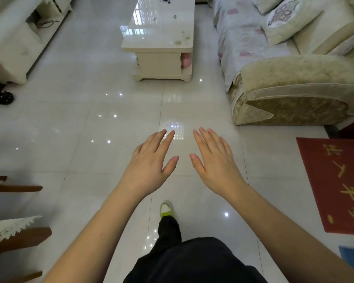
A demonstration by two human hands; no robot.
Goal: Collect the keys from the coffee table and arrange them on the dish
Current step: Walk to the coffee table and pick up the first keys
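A cream coffee table with a glossy top stands ahead at the top centre. Small dark items that look like keys lie at its far end, too small to tell for sure. No dish is in view. My left hand and my right hand are stretched out palm down over the tiled floor, well short of the table. Both hands hold nothing and their fingers are spread.
A pale sofa with cushions runs along the right of the table. A cream cabinet stands at the left. A red doormat lies at right. Wooden chair parts show at lower left. My foot is on the shiny floor.
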